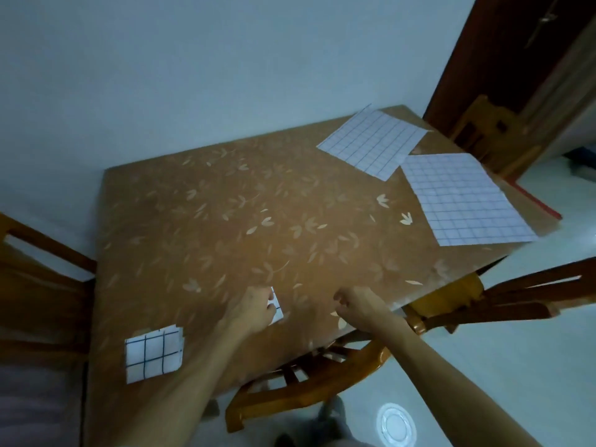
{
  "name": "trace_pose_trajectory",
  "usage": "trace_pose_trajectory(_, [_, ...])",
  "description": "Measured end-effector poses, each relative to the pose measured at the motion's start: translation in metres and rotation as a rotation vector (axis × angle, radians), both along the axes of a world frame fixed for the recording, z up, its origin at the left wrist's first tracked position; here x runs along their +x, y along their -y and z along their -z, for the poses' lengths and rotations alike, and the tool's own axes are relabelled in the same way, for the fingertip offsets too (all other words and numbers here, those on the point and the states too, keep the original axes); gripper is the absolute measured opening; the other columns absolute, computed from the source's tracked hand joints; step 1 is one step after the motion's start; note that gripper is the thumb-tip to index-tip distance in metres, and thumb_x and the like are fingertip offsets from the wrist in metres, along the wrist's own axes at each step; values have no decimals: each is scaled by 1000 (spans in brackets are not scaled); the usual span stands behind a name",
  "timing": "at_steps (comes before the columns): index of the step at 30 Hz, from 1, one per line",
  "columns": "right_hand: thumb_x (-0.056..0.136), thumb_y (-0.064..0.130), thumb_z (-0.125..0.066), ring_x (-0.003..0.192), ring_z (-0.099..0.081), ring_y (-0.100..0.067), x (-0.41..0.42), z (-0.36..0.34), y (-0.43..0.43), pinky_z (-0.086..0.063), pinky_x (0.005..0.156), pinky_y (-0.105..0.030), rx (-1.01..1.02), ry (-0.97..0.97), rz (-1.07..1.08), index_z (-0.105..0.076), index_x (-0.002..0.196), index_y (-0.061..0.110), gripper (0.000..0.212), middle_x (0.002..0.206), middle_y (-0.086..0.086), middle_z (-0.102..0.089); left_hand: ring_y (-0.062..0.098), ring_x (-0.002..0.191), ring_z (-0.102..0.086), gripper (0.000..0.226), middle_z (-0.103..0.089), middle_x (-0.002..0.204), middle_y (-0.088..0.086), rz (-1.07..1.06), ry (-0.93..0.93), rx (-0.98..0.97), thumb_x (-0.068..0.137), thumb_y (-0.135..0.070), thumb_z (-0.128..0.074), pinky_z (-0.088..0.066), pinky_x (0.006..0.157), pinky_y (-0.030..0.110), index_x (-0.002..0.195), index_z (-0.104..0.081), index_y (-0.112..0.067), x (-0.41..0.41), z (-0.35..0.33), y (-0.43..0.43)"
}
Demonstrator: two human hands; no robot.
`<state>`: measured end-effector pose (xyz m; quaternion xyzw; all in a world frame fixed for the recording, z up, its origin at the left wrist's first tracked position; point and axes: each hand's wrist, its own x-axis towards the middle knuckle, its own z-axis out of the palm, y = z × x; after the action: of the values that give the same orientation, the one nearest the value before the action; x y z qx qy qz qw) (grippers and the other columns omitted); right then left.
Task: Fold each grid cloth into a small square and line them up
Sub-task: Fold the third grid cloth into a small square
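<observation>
Table: brown leaf-patterned tabletop (225,204) bore four cloths.
Spread cloths: far white grid cloth (372,143) and nearer white grid cloth (464,201) lay flat at the far right, corners meeting.
Folded square: white grid-lined square (153,353) lay near left.
Left hand (254,306): rested on small folded grid cloth (277,309); grip could not be told.
Right hand (358,306): clenched, empty.

head cam | above and behind both hands | tilted down over desk (225,204) | close range | single view
</observation>
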<state>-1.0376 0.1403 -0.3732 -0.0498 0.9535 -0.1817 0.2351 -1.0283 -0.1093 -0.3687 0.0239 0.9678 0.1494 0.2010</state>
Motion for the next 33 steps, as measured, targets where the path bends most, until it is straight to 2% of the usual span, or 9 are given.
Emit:
trace_pose_trajectory(3, [94, 20, -53, 92, -63, -12, 4, -13, -26, -56, 81, -25, -29, -3, 69, -62, 122, 18, 29, 115, -1, -66, 29, 95, -67, 26, -72, 102, 10, 67, 22, 63, 93, -23, -51, -55, 79, 35, 109, -68, -14, -16, -15, -32])
trace_pose_trajectory(6, [92, 19, -54, 98, -64, -16, 9, -28, -62, -57, 87, -31, -39, -29, 133, -63, 121, 18, 30, 114, -2, -67, 24, 94, -66, 26, -72, 108, 8, 149, 18, 68, 95, -21, -50, -54, 80, 34, 113, -68, -13, -27, -30, -74])
trace_pose_trajectory(11, [91, 17, -56, 104, -64, -16, 16, -40, -134, -55, 93, -31, -69, -79, 236, -65, 122, 16, 32, 119, -3, -67, 24, 114, -60, 27, -70, 116, 6, 272, -33, 6, 95, -26, -51, -49, 93, 35, 114, -68, -18, -39, -41, -151])
trace_pose_trajectory(16, [91, 21, -58, 106, -62, -14, 19, -46, -217, -52, 92, -26, -68, -104, 287, -66, 121, 17, 31, 120, 2, -66, 23, 104, -65, 26, -71, 111, 0, 303, -41, -24, 91, -34, -54, -54, 86, 34, 109, -71, -25, -50, -46, -240])
trace_pose_trajectory(18, [91, 28, -58, 102, -65, -14, 15, -46, -247, -55, 90, -29, -73, -137, 312, -68, 118, 19, 30, 119, 2, -69, 22, 100, -66, 24, -72, 109, 2, 293, -12, 5, 89, -35, -56, -55, 85, 34, 105, -72, -27, -53, -47, -270])
trace_pose_trajectory(22, [94, 30, -57, 99, -66, -15, 9, -54, -314, -56, 88, -30, -94, -163, 353, -69, 118, 19, 29, 115, 1, -70, 24, 110, -64, 23, -71, 115, 3, 320, 9, 35, 90, -29, -56, -51, 92, 33, 105, -73, -26, -64, -48, -338])
trace_pose_trajectory(27, [93, 32, -52, 101, -66, -17, -1, -50, -382, -58, 86, -31, -120, -160, 402, -65, 119, 24, 30, 115, 3, -68, 23, 105, -65, 28, -72, 111, -1, 333, 31, 25, 87, -46, -55, -54, 90, 37, 102, -72, -30, -81, -47, -403])
trace_pose_trajectory(33, [96, 20, -52, 89, -62, -12, -28, -39, -431, -53, 77, -21, -148, -161, 485, -64, 119, 19, 27, 112, 5, -66, 17, 91, -63, 27, -70, 111, -1, 392, 56, 37, 96, -39, -55, -52, 75, 30, 106, -71, -20, -117, -33, -460])
